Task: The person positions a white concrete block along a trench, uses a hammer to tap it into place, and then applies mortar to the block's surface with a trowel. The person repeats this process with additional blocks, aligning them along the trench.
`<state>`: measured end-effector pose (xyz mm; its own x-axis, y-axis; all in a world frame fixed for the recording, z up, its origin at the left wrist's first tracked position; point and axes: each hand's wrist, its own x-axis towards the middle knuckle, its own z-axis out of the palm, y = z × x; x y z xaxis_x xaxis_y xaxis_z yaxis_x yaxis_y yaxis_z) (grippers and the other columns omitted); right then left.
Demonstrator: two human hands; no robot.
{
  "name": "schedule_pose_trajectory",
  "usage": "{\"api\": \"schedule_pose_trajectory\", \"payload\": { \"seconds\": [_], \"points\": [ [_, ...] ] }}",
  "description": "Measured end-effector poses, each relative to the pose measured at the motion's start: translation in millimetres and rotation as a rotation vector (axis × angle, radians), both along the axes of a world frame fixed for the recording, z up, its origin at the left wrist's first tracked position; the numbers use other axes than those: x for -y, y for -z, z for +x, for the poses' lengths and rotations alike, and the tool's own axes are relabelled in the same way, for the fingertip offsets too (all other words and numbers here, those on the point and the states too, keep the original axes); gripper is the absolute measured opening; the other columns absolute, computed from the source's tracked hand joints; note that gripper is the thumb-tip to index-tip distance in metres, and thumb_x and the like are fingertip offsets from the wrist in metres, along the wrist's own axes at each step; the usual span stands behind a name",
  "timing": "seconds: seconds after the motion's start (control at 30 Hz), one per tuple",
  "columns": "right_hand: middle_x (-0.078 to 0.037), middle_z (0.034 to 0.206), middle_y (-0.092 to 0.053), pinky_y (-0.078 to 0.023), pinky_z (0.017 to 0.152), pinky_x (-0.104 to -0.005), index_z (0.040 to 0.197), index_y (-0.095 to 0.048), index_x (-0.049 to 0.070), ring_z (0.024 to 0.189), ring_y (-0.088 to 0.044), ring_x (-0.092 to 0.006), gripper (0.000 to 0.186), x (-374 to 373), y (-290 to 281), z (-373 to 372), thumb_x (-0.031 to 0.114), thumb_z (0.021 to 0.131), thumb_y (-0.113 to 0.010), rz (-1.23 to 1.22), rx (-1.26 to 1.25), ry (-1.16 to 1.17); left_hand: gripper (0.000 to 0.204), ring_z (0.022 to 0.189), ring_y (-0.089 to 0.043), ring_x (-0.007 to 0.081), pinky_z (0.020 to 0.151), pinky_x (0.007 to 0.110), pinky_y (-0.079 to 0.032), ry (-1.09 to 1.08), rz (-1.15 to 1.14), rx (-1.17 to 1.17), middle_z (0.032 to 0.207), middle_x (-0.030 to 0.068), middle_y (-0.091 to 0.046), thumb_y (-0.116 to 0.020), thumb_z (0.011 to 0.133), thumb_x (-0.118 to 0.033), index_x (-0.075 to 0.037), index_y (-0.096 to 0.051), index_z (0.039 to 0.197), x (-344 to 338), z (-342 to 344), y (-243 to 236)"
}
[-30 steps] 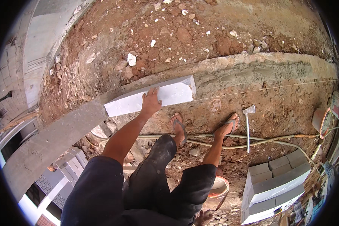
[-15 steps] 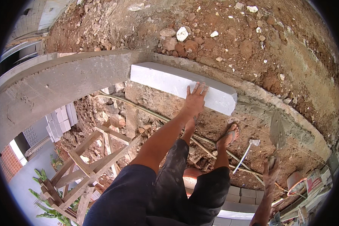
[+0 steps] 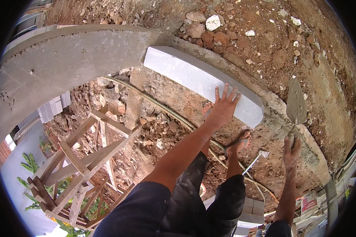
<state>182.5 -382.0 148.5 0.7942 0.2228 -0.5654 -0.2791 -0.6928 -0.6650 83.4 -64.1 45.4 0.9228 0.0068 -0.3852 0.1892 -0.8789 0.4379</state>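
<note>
Beneath my left hand (image 3: 224, 108), which lies flat with fingers spread and clasps nothing, sits a long white rectangular block (image 3: 186, 77) on a strip of rough concrete (image 3: 312, 146). Right of it, my right hand (image 3: 291, 152) is wrapped around the handle of a pointed grey metal trowel (image 3: 296, 104), blade aimed away from me. Left of my grip, a broad grey concrete beam (image 3: 67, 59) reaches close to the block's end; nearer stands a brown timber frame (image 3: 106, 156). Beyond my hands spreads reddish-brown stony soil (image 3: 265, 67).
</note>
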Motion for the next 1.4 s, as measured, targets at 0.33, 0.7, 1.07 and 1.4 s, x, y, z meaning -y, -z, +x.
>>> {"api": "schedule_pose_trajectory", "payload": {
  "seconds": [0.33,0.7,1.07,1.4],
  "points": [
    [0.000,0.079,-0.049,-0.038,0.054,-0.0245,0.113,-0.056,0.004,0.063,-0.044,-0.0058,0.021,2.3,-2.1,-67.1,0.020,0.100,-0.058,0.104,-0.042,0.227,0.066,0.144,-0.025,0.0436,0.113,0.072,-0.012,0.085,0.028,-0.050,0.147,0.0179,-0.041,-0.066,0.080,-0.014,-0.007,-0.048,0.143,-8.4,13.6,4.0],
    [-0.022,0.099,-0.069,-0.051,0.083,-0.0468,0.124,-0.056,0.005,0.093,-0.067,-0.0401,0.052,-34.2,141.5,86.3,0.025,0.080,-0.073,-0.371,0.119,-0.319,0.059,0.145,-0.026,0.0356,0.113,0.072,-0.014,0.021,0.045,0.018,0.149,0.0108,-0.039,-0.068,0.085,-0.019,-0.009,-0.050,0.140,-6.6,7.6,8.0],
    [-0.019,0.102,-0.070,-0.052,0.086,-0.0481,0.131,-0.056,0.013,0.096,-0.068,-0.0376,0.053,-94.3,334.3,196.2,0.025,0.081,-0.069,-0.303,0.212,-0.080,0.045,0.147,-0.024,0.0359,0.112,0.072,-0.014,-0.153,-0.131,-0.013,0.151,0.0116,-0.037,-0.067,0.086,-0.022,-0.008,-0.059,0.129,1.8,3.2,0.7],
    [-0.003,0.143,-0.048,-0.040,0.106,-0.0466,0.138,-0.052,0.024,0.130,-0.046,-0.0268,0.046,-269.5,375.5,240.4,0.015,0.093,-0.055,-0.622,0.806,-0.836,0.036,0.145,-0.028,0.0352,0.110,0.070,-0.018,-0.016,-0.240,-0.049,0.149,0.0131,-0.039,-0.071,0.082,-0.023,-0.009,-0.063,0.114,-23.1,7.2,-3.0]
  ]
}}
